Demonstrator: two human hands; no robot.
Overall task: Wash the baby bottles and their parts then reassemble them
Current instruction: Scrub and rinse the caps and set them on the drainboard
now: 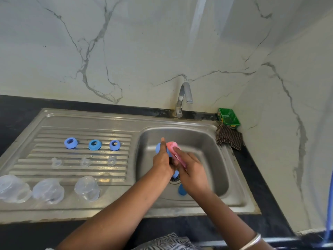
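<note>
Head view: over the sink basin point(207, 141) at 3 o'clock, the left hand point(163, 159) gripped a blue bottle part point(158, 147); the right hand point(191, 168) pinched a pink sponge point(172, 145) against it. Scrubbing was judged under way. Next: rinse, then set it on the drainboard point(81, 134) at 9 o'clock.

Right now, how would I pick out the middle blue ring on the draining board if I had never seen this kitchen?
Start at the steel sink and look left to its ribbed draining board. Along the far ribs sit three blue rings in a row, with clear teats nearer you. The middle blue ring is a brighter, more turquoise blue than the paler ring on its left and the ring on its right.
</note>
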